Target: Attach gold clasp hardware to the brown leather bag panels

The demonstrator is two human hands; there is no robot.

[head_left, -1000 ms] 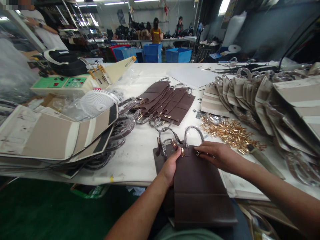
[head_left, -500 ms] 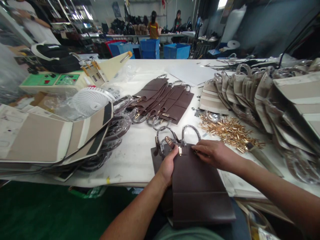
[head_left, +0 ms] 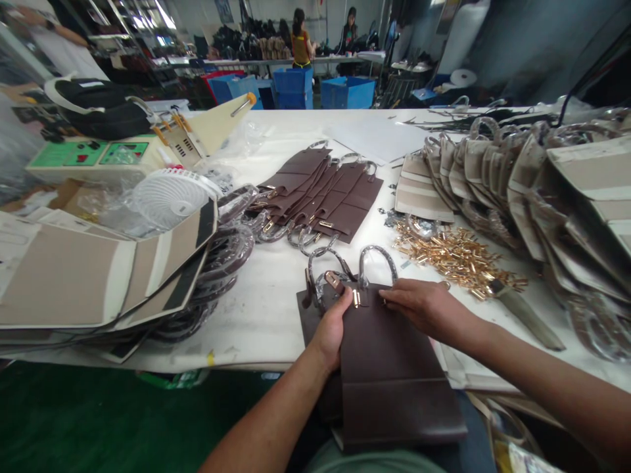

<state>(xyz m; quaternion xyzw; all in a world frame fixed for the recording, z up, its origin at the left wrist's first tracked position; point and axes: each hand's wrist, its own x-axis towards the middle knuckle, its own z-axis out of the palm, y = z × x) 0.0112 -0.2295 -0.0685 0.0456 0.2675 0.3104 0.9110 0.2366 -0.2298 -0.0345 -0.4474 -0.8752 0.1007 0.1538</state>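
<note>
A dark brown handbag piece (head_left: 394, 355) leans from my lap against the table's front edge. Its looped handle (head_left: 377, 248) is wrapped in clear plastic. My left hand (head_left: 332, 332) grips the piece by its left side, thumb in front beside a gold clasp (head_left: 356, 299) and the other fingers hidden behind. At the upper right, my right hand (head_left: 424, 302) pinches a small gold metal fitting (head_left: 383, 301) against the brown face. Whether the fitting is seated in the piece cannot be made out.
Loose gold fittings (head_left: 453, 259) lie right of my hands, near a tool with a greenish handle (head_left: 530, 318). Brown handbag pieces (head_left: 315, 190) overlap at mid-table. Beige-lined pieces (head_left: 73, 276) are stacked left, more (head_left: 522, 171) right. A white fan (head_left: 170, 197) stands left; people work behind.
My right fingers have flattened and shifted slightly at the upper right, where the gold fitting now shows more clearly. My left hand keeps its grip. The view has tilted a little.
</note>
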